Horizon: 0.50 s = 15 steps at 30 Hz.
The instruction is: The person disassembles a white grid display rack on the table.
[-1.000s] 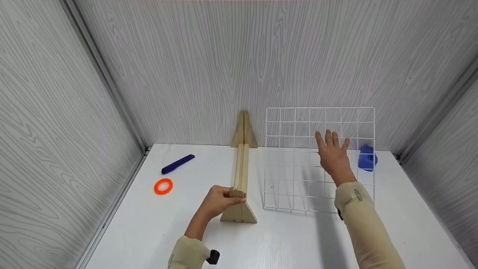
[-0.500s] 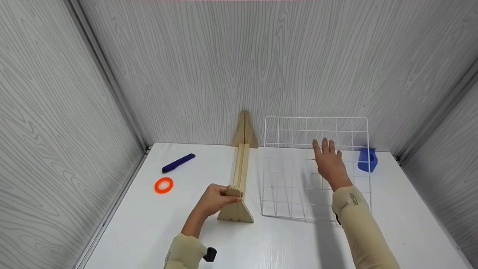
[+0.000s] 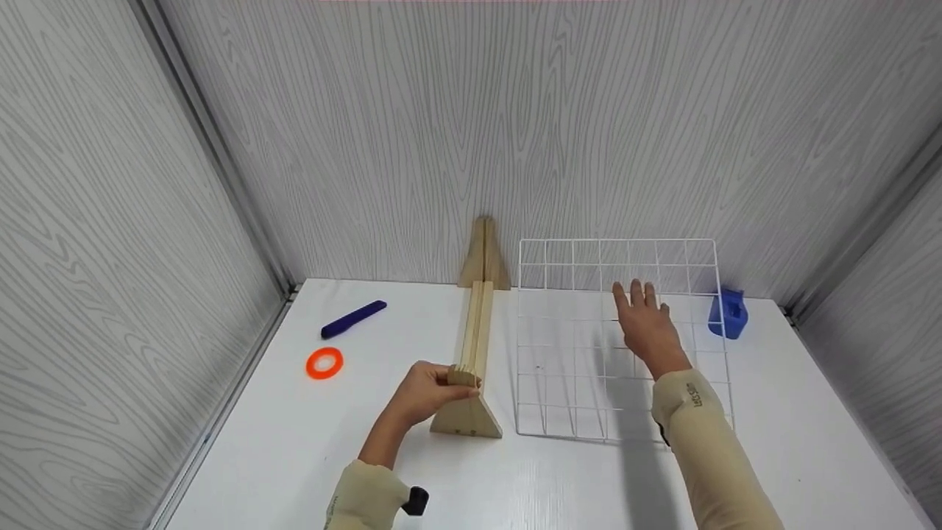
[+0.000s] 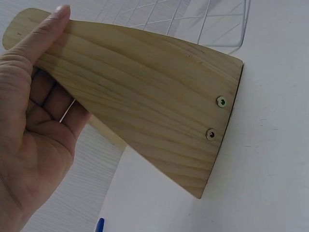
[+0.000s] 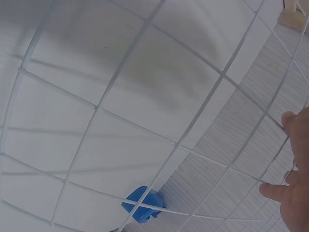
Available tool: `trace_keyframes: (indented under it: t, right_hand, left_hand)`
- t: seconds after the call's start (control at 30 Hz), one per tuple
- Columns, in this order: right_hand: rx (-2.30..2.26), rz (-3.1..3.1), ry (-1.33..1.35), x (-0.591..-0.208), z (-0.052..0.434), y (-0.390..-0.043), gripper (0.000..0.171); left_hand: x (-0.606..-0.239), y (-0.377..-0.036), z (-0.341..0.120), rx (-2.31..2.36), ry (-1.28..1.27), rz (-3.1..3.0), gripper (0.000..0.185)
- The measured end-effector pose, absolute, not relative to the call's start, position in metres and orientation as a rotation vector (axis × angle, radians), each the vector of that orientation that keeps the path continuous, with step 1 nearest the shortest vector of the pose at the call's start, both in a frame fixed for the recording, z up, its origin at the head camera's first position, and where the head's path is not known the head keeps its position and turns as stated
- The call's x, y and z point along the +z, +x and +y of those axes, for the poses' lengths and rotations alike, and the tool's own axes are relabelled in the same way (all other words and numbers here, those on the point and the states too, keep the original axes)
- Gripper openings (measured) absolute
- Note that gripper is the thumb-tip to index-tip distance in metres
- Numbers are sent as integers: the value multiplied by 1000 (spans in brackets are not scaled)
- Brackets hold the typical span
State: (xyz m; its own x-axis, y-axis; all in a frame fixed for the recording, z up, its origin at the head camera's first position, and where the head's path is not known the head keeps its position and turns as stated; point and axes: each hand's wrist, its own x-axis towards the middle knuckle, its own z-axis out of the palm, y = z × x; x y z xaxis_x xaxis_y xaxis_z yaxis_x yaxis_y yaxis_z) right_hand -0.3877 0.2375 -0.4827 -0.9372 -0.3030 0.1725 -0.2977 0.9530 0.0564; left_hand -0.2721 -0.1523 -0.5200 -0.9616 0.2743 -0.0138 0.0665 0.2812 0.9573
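My left hand [image 3: 425, 394] grips the narrow top of the near wooden end piece [image 4: 145, 92] of a grooved stand, its thumb lying across the outer face. Two bolt heads show low on that face. Grooved rails [image 3: 477, 324] run back to a matching end piece [image 3: 484, 254] at the wall. To the right, my right hand [image 3: 646, 324] holds a white wire grid panel [image 3: 563, 346] near its middle, the panel tilted with its top toward the wall. In the right wrist view the fingertips [image 5: 273, 191] meet the wires, while most of the hand lies out of frame.
On the left of the white table [image 3: 257, 442] lie a dark blue, bar-shaped tool [image 3: 353, 319] and an orange ring [image 3: 324, 363]. A blue block-like object [image 3: 733, 316] stands at the back right, partly behind the grid. Grey wood-grain walls enclose the table.
The grid panel has come nearer and a little left with my right hand. The near end of the stand has shifted slightly left, with my left hand still gripping it.
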Motion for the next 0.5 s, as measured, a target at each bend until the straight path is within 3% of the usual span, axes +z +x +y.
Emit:
trace_keyframes:
  t: [0.5]
  right_hand:
    - [-46, -2948, 459, -500, 241, -384, 56]
  left_hand:
    - [-521, -273, -153, 1772, 316, 2353, 29]
